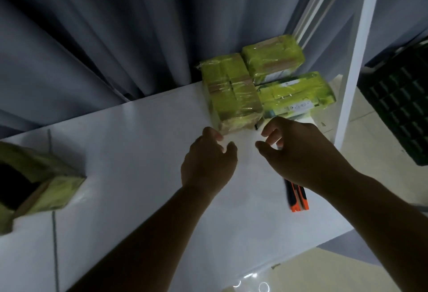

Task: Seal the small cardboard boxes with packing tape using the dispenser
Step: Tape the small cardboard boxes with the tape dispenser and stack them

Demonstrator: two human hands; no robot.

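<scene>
- Here, the nearest taped box (231,97) sits at the far edge of the white table (139,141), beside two more taped boxes (273,60) to its right.
- The left hand (208,166) hovers just in front of that box, fingers loosely curled and empty; the right hand (298,150), beside it, is likewise relaxed and holds nothing.
- An untaped, open box (39,180) lies well to the left of the taped box.
- An orange-and-black tool (298,199), perhaps the dispenser or a cutter, lies near, under the right wrist.
- Likely between boxes; next calls for fetching the open box.

Orange-and-black utility knife (298,197) on the white table (143,134), grey curtain (104,36) behind (dark crate (400,111) rightward).
</scene>
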